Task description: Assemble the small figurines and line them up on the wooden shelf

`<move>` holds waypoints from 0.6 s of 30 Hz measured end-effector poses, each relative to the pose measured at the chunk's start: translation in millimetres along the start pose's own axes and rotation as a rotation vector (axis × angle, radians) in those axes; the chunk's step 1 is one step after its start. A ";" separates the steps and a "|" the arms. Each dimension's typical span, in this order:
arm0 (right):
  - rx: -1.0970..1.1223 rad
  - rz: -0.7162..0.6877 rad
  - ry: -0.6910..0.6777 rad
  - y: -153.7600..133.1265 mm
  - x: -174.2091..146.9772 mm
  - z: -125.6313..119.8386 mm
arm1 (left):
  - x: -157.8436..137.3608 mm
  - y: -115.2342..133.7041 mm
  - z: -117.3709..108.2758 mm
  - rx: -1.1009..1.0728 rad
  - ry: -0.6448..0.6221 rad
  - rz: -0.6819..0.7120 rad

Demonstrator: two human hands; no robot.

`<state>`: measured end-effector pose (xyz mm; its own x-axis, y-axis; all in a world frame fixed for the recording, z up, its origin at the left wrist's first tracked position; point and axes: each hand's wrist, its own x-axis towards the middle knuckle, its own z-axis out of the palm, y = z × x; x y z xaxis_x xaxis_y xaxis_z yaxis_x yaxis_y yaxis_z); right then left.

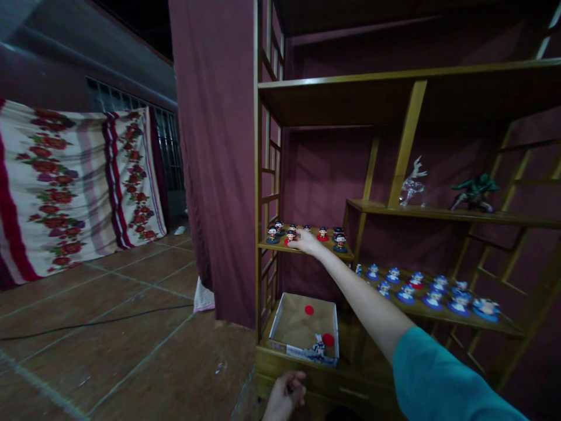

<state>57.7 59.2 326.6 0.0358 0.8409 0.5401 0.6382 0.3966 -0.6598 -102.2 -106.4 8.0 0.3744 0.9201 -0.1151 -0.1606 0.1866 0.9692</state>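
Observation:
My right hand (305, 242) reaches to the small left shelf (322, 249), its fingers closed around a small dark-haired figurine (290, 235) on a red base. Beside it stand several similar figurines, among them a dark-based figurine (272, 235) on the left and another dark-based figurine (340, 243) at the right front corner. Low in front of the cabinet hovers my left hand (287, 396), fingers curled in, with nothing visible in them. Above that hand, a shallow cardboard box (289, 327) holds a small black-and-white figurine (318, 345) and two red discs (309, 310).
On the lower right shelf stand several blue-and-white figurines (433, 299). Higher up are a clear deer ornament (413, 186) and a dark green figure (477, 192). A purple curtain (214, 146) hangs left of the cabinet. A cable (96, 323) crosses the tiled floor.

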 end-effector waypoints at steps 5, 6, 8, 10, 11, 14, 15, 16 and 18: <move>0.000 0.029 -0.038 -3.1 -2.0 -2.7 | 0.8 0.3 0.0 0.010 -0.018 0.024; -0.011 0.023 -0.028 -3.8 -2.9 -3.3 | 1.1 0.3 0.0 0.011 -0.014 0.029; -0.031 0.010 -0.016 -4.9 -4.6 -4.3 | 1.3 0.6 0.1 0.012 -0.010 0.030; -0.052 0.004 -0.012 -5.5 -5.8 -4.8 | 0.4 1.7 0.2 0.016 -0.007 0.018; -0.061 0.004 -0.009 -5.8 -6.3 -5.0 | -0.4 2.5 0.3 0.019 -0.004 0.012; -0.101 0.017 -0.018 -7.6 -7.0 -5.8 | -3.7 5.2 0.3 0.033 0.005 0.001; -0.116 0.023 -0.025 -8.6 -7.2 -6.2 | -4.6 6.0 0.3 0.036 0.010 0.001; -0.131 0.028 -0.032 -9.6 -7.5 -6.7 | -5.2 6.6 0.4 0.039 0.014 0.001; -0.147 0.035 -0.039 -11.9 -8.4 -7.7 | -5.6 7.6 0.6 0.041 0.016 0.008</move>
<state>55.8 44.6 334.0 0.0317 0.8679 0.4957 0.7427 0.3114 -0.5928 -105.0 -110.3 16.1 0.3588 0.9268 -0.1106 -0.1262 0.1655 0.9781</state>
